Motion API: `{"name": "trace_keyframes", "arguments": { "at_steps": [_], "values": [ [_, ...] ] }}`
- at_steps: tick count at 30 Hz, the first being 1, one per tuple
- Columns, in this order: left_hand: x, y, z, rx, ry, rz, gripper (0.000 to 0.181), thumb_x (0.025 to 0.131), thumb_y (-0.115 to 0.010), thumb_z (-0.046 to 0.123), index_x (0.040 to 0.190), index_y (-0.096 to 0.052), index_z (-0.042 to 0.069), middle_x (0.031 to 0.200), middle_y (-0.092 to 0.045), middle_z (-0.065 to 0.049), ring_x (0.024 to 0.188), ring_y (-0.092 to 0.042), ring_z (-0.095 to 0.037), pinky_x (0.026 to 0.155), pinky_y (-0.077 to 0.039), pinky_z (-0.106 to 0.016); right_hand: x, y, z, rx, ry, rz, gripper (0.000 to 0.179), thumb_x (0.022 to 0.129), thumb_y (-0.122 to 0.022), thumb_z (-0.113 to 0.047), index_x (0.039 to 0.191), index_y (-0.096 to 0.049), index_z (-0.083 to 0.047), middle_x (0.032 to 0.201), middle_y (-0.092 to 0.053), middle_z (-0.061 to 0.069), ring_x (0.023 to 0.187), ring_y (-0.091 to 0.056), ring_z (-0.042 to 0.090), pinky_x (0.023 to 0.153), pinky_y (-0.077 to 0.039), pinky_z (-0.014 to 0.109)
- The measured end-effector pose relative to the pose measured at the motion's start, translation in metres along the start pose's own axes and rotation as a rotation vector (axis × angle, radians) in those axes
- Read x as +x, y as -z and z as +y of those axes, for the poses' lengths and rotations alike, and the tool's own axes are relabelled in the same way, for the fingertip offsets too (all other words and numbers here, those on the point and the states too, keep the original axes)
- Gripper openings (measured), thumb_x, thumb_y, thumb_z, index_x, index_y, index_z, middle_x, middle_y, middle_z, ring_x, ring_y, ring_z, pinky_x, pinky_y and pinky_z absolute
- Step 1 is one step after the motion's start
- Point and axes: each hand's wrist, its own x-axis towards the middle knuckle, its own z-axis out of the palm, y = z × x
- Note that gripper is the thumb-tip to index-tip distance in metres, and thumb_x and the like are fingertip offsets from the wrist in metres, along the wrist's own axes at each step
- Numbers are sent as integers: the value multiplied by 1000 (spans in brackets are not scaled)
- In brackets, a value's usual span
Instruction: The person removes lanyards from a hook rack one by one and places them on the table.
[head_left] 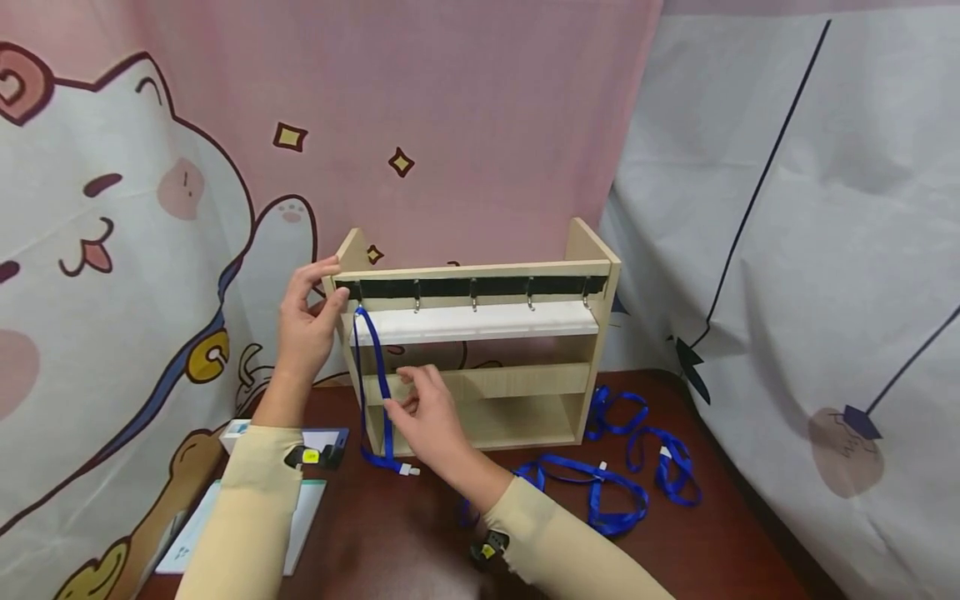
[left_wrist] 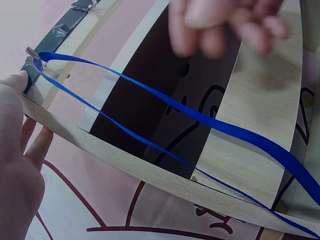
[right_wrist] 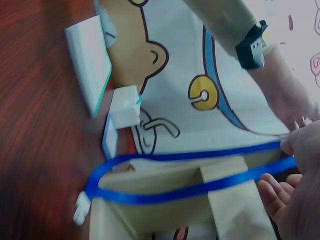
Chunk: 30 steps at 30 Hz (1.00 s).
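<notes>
A blue lanyard hangs from the leftmost hook of a small wooden rack, its white clip down at the tabletop. My left hand grips the rack's upper left corner, thumb on the front by the black strip and fingers around the side panel. Beside the hanging strap is my right hand, its fingers loosely bent. In the left wrist view that hand is blurred and apart from the blue strap. The right wrist view shows both strands of the lanyard running to the clip.
Several metal hooks line the black strip, right of the lanyard's hook. More blue lanyards lie loosely coiled on the dark table at right. A white box, a blue-edged card and a white pad lie at left.
</notes>
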Motion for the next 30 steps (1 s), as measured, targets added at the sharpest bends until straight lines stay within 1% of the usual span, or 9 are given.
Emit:
{"name": "trace_keyframes", "arguments": {
  "at_steps": [2, 4, 9, 13, 18, 22, 24, 28, 30],
  "values": [
    [-1, 1, 0, -3, 4, 4, 33, 109, -70, 6, 141, -69, 8, 156, -61, 1, 147, -52, -20, 105, -56, -24, 6, -9, -8, -6, 4, 16, 48, 103, -81, -12, 147, -64, -2, 127, -61, 12, 91, -68, 10, 81, -61, 23],
    [-1, 1, -1, -4, 2, 8, 32, 109, -70, 6, 141, -69, 8, 155, -61, 0, 147, -52, -19, 104, -56, -24, 10, -17, -14, -15, -4, 27, 50, 103, -80, -13, 149, -64, -2, 129, -61, 13, 94, -70, 16, 83, -61, 24],
    [-1, 0, -1, -12, -19, 15, 32, 108, -70, 4, 140, -69, 5, 155, -61, -2, 141, -55, -19, 101, -56, -21, 17, -33, -24, -22, -79, 62, 51, 104, -79, -18, 151, -64, -2, 130, -62, 11, 102, -71, 28, 83, -59, 24],
    [-1, 0, 0, -22, -22, 17, 32, 108, -71, 3, 140, -69, 4, 155, -61, -2, 137, -57, -18, 100, -56, -21, 21, -40, -29, -14, -119, 103, 50, 103, -79, -19, 148, -66, -1, 128, -62, 10, 105, -70, 29, 81, -58, 23],
    [-1, -1, 2, -13, -11, 19, 34, 108, -70, 1, 141, -68, 3, 155, -61, -4, 140, -56, -18, 102, -56, -22, 26, -50, -31, -31, -126, 118, 45, 102, -81, -21, 141, -70, 0, 126, -64, 11, 101, -68, 21, 81, -57, 23],
    [-2, -3, 9, -11, -18, 25, 34, 107, -68, -3, 141, -65, -3, 155, -60, -12, 140, -55, -18, 102, -54, -19, 30, -58, -30, -28, -108, 137, 37, 101, -82, -21, 130, -74, -1, 119, -66, 9, 96, -70, 20, 80, -57, 22],
    [-3, -4, 18, -19, -25, 27, 33, 107, -67, -5, 139, -64, -7, 155, -59, -18, 139, -55, -17, 101, -54, -18, 33, -61, -29, -47, -92, 165, 29, 100, -83, -22, 121, -76, -2, 111, -66, 6, 91, -70, 17, 77, -56, 21],
    [-4, -4, 32, -31, -36, 26, 31, 107, -66, -7, 137, -63, -11, 153, -58, -24, 138, -56, -16, 100, -54, -18, 39, -65, -25, -108, -60, 231, 18, 99, -85, -22, 96, -75, -8, 91, -63, -2, 78, -60, 7, 69, -50, 20],
    [-4, -4, 31, -28, -31, 26, 31, 107, -66, -6, 137, -63, -10, 153, -59, -22, 139, -56, -17, 100, -54, -18, 42, -66, -22, -141, -46, 253, 20, 98, -86, -22, 87, -73, -11, 84, -62, -5, 74, -55, 6, 67, -46, 21]
  ]
}}
